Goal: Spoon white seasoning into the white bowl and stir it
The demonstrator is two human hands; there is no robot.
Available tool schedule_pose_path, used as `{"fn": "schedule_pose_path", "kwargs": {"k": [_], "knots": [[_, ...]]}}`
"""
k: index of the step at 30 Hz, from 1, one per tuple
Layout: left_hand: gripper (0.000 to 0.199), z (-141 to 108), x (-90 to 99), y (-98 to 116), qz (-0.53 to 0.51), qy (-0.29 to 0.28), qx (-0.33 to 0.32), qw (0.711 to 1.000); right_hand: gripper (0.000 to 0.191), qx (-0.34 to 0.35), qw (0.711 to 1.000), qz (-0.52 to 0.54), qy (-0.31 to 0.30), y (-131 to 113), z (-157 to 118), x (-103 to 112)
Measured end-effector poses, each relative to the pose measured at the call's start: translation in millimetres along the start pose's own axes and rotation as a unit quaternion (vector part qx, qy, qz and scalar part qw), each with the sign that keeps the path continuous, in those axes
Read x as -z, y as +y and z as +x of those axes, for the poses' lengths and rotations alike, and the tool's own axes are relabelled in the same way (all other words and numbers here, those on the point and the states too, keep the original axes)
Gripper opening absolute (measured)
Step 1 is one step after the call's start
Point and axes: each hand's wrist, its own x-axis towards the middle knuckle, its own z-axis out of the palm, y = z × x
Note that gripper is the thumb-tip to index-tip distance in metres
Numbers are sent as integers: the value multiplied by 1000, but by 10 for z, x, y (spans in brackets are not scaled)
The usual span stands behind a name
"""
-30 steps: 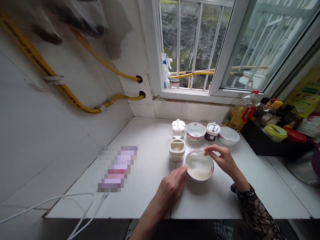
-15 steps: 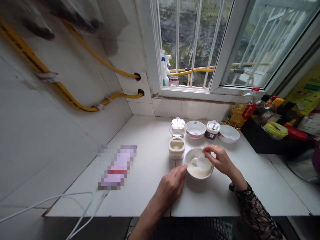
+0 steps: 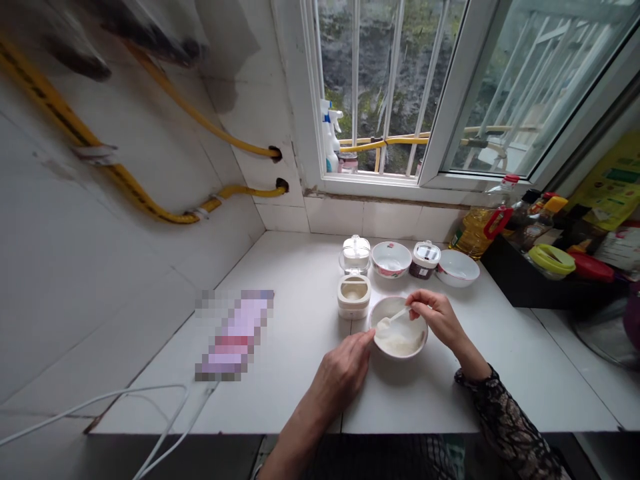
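A white bowl (image 3: 400,348) with pale powder (image 3: 400,339) in it stands on the counter in front of me. My left hand (image 3: 346,367) holds the bowl at its left rim, fingertips on the edge and fingers together. Between the thumb and fingers of my right hand (image 3: 439,319) is the handle of a small white spoon (image 3: 395,316). Its head lies inside the bowl near the left wall, with powder on it. Just left of and behind the bowl sits an opened white seasoning jar (image 3: 354,308), its clear lid (image 3: 356,250) tipped back.
Behind are a flowered bowl (image 3: 391,263), a dark-bottomed jar (image 3: 425,260) and another white bowl (image 3: 457,270). An oil bottle (image 3: 475,230) and a black box (image 3: 515,273) of condiments stand right. A blurred phone-like object (image 3: 235,337) with a white cable (image 3: 175,417) lies left.
My right hand has shifted slightly right and tilted the spoon, whose head has moved left toward the bowl's near-left wall. My left hand and the bowl stay in place.
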Motion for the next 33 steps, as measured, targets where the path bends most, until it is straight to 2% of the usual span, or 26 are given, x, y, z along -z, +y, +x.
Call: {"fn": "schedule_pose_path", "kwargs": {"k": [5, 13, 18, 21, 25, 27, 28, 29, 31, 33], "knots": [[41, -10, -5, -5, -1, -5, 2, 1000, 12, -46, 995, 89, 16, 46, 42, 56], [44, -17, -19, -15, -1, -7, -1, 1000, 11, -82, 986, 138, 46, 86, 70, 115], [44, -23, -42, -25, -1, -2, -8, 1000, 12, -82, 981, 166, 56, 52, 111, 99], [43, -22, -41, -23, 2, -5, -12, 1000, 12, -53, 983, 162, 64, -54, 146, 39], [42, -16, -29, -15, 2, -1, -13, 1000, 14, 37, 992, 95, 74, -215, 177, -137], [41, -12, -25, -12, -1, -1, -11, 1000, 12, 126, 987, 15, 94, -242, 180, -255], [41, -11, -24, -11, -2, -3, -9, 1000, 11, 191, 975, -47, 103, -239, 179, -313], [41, -11, -26, -12, -4, -5, -6, 1000, 11, 262, 953, -117, 99, -228, 175, -365], [41, -13, -32, -15, -4, -6, -6, 1000, 19, 384, 888, -243, 71, -202, 162, -442], [41, -17, -39, -19, 0, -5, -7, 1000, 27, 453, 834, -311, 49, -197, 142, -466]]}}
